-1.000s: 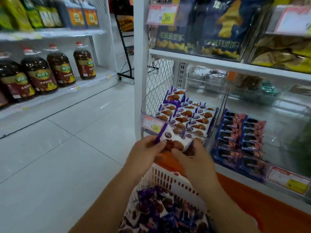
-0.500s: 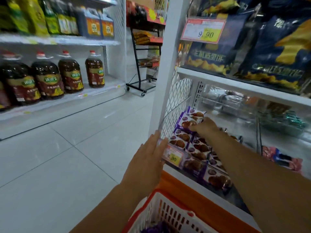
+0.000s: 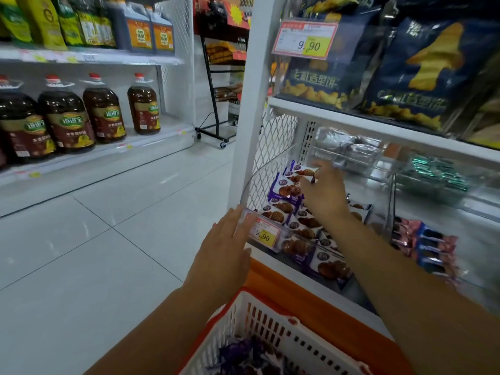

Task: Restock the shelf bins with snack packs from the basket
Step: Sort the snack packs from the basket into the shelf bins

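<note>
Left hand is flat and wide, fingers straight and together, fingertips touching the near left corner of the clear bin, just beside the small price tag reading 9.90. It holds nothing. Right hand reaches over the bin to its far end, with the fingers at the top purple snack packs. That hand is motion-blurred, so I cannot tell whether it pinches a pack or only touches one. The packs, purple and white with brown cookies printed on them, fill the bin in rows from the near edge to the far end, lying tilted. The bin sits on the lower shelf, against the mesh side panel on the left. The white basket, which has an orange rim, is at the near bottom, below and between the forearms, with more purple packs visible inside it. Right of the cookie bin is another bin of blue and pink packs. At the far back of the same shelf are clear wrapped items, too blurred to read. The shelf above holds dark blue chip bags and a larger price tag, also 9.90. An orange base panel runs under the shelf. Across the white tile floor, the far left shelving holds large oil bottles with red caps. A black wheeled rack stands at the far end of the aisle.
</note>
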Demonstrator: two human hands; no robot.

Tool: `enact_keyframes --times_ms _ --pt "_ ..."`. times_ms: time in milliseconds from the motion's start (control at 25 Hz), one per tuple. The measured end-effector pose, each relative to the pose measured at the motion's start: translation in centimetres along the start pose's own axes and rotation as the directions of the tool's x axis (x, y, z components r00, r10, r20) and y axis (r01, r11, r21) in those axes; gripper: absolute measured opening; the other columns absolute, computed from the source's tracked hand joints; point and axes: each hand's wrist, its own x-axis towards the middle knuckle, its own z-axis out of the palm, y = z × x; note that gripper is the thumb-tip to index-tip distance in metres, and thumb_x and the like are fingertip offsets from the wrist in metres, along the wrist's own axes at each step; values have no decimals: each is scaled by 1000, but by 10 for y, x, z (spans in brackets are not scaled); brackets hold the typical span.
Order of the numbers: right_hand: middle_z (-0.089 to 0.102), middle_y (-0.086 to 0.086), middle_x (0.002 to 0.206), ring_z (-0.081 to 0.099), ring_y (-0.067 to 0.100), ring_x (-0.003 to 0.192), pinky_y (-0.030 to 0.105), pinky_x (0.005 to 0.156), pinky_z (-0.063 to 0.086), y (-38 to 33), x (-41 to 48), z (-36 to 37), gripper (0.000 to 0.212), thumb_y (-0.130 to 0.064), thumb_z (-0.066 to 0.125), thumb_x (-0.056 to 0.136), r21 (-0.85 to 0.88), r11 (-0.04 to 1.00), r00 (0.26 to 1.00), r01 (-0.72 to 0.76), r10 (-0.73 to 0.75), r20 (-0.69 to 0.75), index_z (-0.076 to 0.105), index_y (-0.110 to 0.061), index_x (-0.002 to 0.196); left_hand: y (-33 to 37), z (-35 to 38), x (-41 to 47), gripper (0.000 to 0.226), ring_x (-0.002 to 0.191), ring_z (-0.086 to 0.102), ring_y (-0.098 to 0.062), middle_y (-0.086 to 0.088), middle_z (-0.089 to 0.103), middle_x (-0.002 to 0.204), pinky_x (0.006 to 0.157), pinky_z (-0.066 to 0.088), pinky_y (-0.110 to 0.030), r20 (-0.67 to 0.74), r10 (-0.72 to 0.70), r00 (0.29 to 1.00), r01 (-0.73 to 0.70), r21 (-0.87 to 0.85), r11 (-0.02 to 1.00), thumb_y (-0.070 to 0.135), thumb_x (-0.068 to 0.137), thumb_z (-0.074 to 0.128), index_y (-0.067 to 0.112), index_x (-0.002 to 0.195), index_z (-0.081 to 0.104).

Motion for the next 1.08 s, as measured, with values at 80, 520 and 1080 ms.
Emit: enact_keyframes --times_ms 80,520,1080 --pt "51 2 113 51 2 79 11 67 44 -11 -61 -25 31 -13 55 96 240 956 982 167 -139 -129 50 -26 124 10 3 -18 57 145 25 -12 10 19 161 118 28 -35 -66 -8 998 4 -65 998 38 100 46 36 151 22" --pt "44 2 76 40 14 63 35 68 43 269 -321 21 10 -21 48 98 -519 841 438 -152 528 727 52 -18 91 10 136 -192 51 139 31 -26 -4 29 155 113 30 -39 796 107 596 -197 16 980 28 101 41 21 151 30" --pt "56 3 125 56 25 112 36 93 47 255 -382 49 24 -14 50 96 -349 932 608 -99 334 720 57 -30 112 16 172 -212 56 142 27 -27 -6 29 156 118 19 -47 805 33 592 -142 64 988 44 98 47 23 149 34"
